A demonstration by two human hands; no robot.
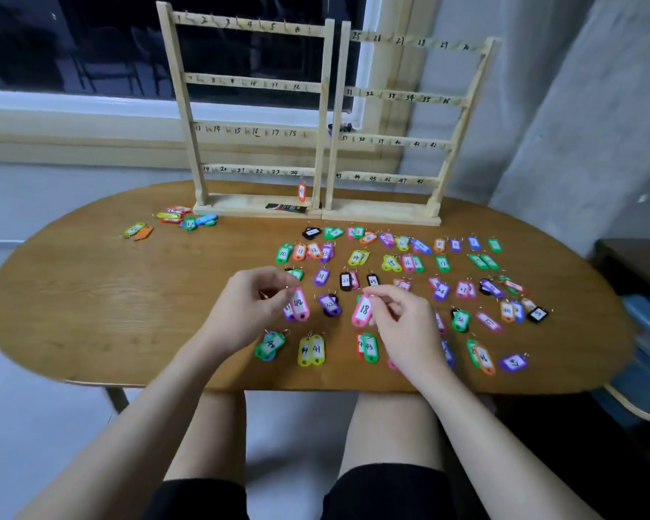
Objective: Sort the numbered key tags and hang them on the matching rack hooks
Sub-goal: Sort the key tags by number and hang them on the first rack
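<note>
Pink tag 18 is being pinched at its ring by the curled fingers of the right hand, while pink tag 42 is being pinched by the left hand. Many other tags are being kept in rows on the table. One orange tag is being carried by the left rack; the right rack is being stood beside it.

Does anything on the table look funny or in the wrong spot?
Yes. A small bunch of tags lies apart at the table's far left, away from the tidy rows on the right. Only one orange tag hangs on the left rack. A dark flat packet lies on its base.
</note>
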